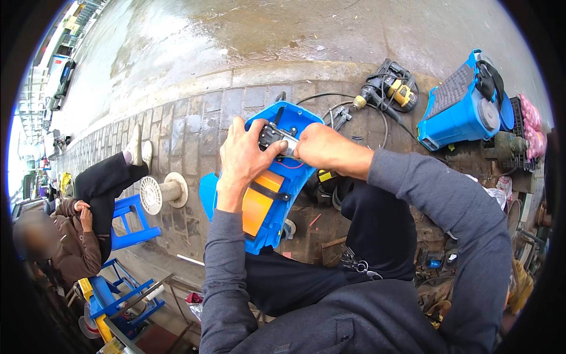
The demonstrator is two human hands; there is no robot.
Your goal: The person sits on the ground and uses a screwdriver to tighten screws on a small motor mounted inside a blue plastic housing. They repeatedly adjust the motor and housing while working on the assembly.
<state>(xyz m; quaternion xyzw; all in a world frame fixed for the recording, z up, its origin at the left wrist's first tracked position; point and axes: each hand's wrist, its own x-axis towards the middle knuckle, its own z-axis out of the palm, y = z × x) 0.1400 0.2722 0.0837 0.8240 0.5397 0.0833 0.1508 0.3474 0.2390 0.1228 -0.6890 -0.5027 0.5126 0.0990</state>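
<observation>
A blue plastic housing [299, 178] rests tilted across my lap, its open inside facing up. Strapped into it with a black band is an orange block [255, 217] that looks like a battery. At the upper part of the housing sits a small pump [269, 135] with a black head and a silver motor body; a thin red wire shows beside it. My left hand [247, 152] is closed on the pump, thumb against the silver part. From the other side my right hand [321, 144] is closed at the motor's end; its fingertips are mostly hidden.
Ahead on the paving lies a yellow-and-black power tool [395, 91] with coiled cable. A blue backpack-type tank [454, 109] stands at the right. To the left are a white spool [165, 193], a blue stool [131, 221] and a seated person [82, 236]. Scattered parts lie at lower right.
</observation>
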